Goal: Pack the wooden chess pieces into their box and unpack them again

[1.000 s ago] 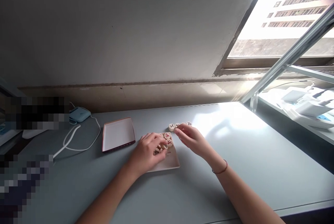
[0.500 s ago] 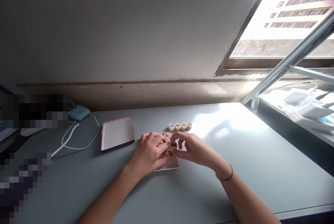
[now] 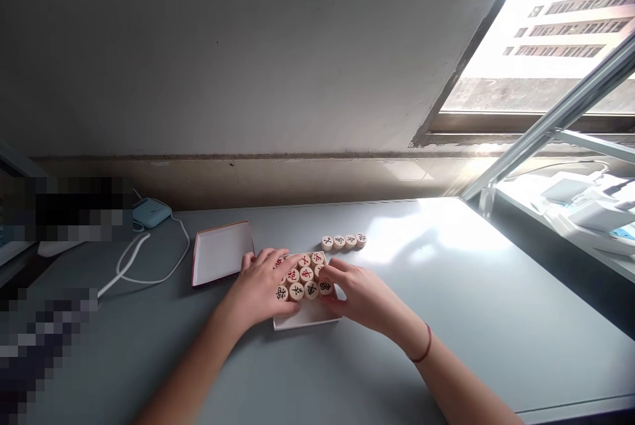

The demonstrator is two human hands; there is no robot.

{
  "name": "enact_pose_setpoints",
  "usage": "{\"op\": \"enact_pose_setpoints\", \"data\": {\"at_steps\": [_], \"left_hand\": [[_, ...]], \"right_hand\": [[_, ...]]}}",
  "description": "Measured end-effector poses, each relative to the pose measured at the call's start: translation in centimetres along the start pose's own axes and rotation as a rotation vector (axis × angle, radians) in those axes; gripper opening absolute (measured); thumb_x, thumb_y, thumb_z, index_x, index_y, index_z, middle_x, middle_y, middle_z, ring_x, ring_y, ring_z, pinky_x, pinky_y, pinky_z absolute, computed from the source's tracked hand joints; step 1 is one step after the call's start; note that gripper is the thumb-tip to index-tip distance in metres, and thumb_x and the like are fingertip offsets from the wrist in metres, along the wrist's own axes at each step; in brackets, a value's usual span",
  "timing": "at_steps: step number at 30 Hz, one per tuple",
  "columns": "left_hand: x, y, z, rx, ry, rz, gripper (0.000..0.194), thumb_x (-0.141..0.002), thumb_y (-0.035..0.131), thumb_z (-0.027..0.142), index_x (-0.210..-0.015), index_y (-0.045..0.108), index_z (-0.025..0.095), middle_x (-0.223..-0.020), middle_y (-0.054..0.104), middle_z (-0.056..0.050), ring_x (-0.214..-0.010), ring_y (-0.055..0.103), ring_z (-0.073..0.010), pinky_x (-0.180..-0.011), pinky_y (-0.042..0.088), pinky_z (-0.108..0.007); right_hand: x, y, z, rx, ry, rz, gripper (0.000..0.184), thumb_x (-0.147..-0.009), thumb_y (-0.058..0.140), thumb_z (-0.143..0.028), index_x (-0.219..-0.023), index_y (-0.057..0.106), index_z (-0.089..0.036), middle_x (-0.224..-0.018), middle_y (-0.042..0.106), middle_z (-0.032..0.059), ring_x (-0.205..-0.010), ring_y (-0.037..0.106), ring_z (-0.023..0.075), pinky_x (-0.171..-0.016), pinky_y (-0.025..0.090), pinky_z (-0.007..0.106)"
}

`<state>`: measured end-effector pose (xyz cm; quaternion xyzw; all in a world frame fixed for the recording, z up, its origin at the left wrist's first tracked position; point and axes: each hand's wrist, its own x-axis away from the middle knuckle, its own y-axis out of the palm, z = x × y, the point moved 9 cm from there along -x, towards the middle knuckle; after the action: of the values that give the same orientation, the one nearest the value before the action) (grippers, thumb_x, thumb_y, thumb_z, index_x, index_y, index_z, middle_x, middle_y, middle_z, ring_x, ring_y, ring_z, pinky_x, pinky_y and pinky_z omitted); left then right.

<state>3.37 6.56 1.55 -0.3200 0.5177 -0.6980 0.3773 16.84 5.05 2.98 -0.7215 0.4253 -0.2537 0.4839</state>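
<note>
A shallow white box (image 3: 308,316) on the desk holds several round Chinese chess pieces (image 3: 306,273) in rows, red characters behind and black ones in front. The box's front strip is bare. My left hand (image 3: 258,284) lies over the box's left side, fingers spread, partly covering the pieces there. At the right end of the front row, my right hand (image 3: 358,289) has thumb and fingers around a black-marked Chinese chess piece (image 3: 325,288). Its fingers hide part of the piece behind. Just beyond the box stands a short row of Chinese chess pieces (image 3: 338,242).
An upturned box lid (image 3: 223,253) lies to the left, close to my left fingers. Farther left are a white cable (image 3: 129,260) and a light-blue device (image 3: 151,213). A wall (image 3: 248,81) rises behind the desk; a metal frame (image 3: 526,137) stands at the right.
My right hand has brought its tilted piece down flat into the front row. My left hand has slid left and spread, uncovering more pieces in the box.
</note>
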Motion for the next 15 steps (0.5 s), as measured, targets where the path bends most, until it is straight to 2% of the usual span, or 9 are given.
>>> {"op": "enact_pose_setpoints", "data": {"at_steps": [4, 6, 9, 12, 15], "left_hand": [[0.2, -0.4, -0.3, 0.038, -0.009, -0.029, 0.074, -0.070, 0.064, 0.044, -0.138, 0.039, 0.035, -0.138, 0.048, -0.005, -0.123, 0.042, -0.0296, -0.099, 0.029, -0.043], [0.3, -0.7, -0.2, 0.066, -0.003, -0.033, 0.072, -0.071, 0.063, 0.041, -0.138, 0.039, 0.033, -0.137, 0.049, -0.006, -0.123, 0.043, -0.0287, -0.099, 0.030, -0.044], [0.4, -0.9, -0.1, 0.088, -0.007, -0.045, 0.071, -0.072, 0.064, 0.037, -0.138, 0.040, 0.032, -0.135, 0.050, -0.007, -0.122, 0.044, -0.0280, -0.099, 0.031, -0.046], [0.5, -0.9, 0.1, 0.097, -0.007, -0.051, 0.074, -0.070, 0.069, 0.040, -0.138, 0.040, 0.031, -0.137, 0.049, -0.008, -0.124, 0.043, -0.0288, -0.100, 0.031, -0.049], [0.5, -1.4, 0.3, 0.106, 0.005, -0.017, 0.077, -0.069, 0.071, 0.050, -0.138, 0.041, 0.029, -0.141, 0.045, -0.010, -0.128, 0.039, -0.0314, -0.101, 0.032, -0.052]], "right_hand": [[-1.0, -2.0, 1.6, -0.072, 0.037, 0.114, 0.016, -0.088, 0.053, -0.033, -0.099, 0.057, -0.021, -0.098, 0.062, 0.0058, -0.064, 0.057, 0.0122, -0.057, 0.044, 0.026], [-1.9, -2.7, 2.5, 0.012, 0.094, 0.150, 0.022, -0.092, 0.045, -0.029, -0.109, 0.056, -0.021, -0.112, 0.060, 0.0093, -0.065, 0.060, 0.0129, -0.059, 0.046, 0.028], [-3.6, -2.1, 3.1, 0.184, 0.143, 0.072, 0.031, -0.090, 0.043, -0.018, -0.119, 0.055, -0.021, -0.126, 0.056, 0.0118, -0.069, 0.064, 0.0147, -0.059, 0.045, 0.028], [-4.8, -0.8, 3.3, 0.301, 0.172, -0.039, 0.033, -0.087, 0.044, -0.012, -0.116, 0.058, -0.021, -0.116, 0.061, 0.0110, -0.065, 0.065, 0.0159, -0.053, 0.041, 0.026], [-5.3, -0.1, 3.5, 0.345, 0.183, -0.079, 0.030, -0.086, 0.043, -0.009, -0.107, 0.061, -0.020, -0.103, 0.065, 0.0092, -0.062, 0.064, 0.0161, -0.050, 0.037, 0.024]]}}
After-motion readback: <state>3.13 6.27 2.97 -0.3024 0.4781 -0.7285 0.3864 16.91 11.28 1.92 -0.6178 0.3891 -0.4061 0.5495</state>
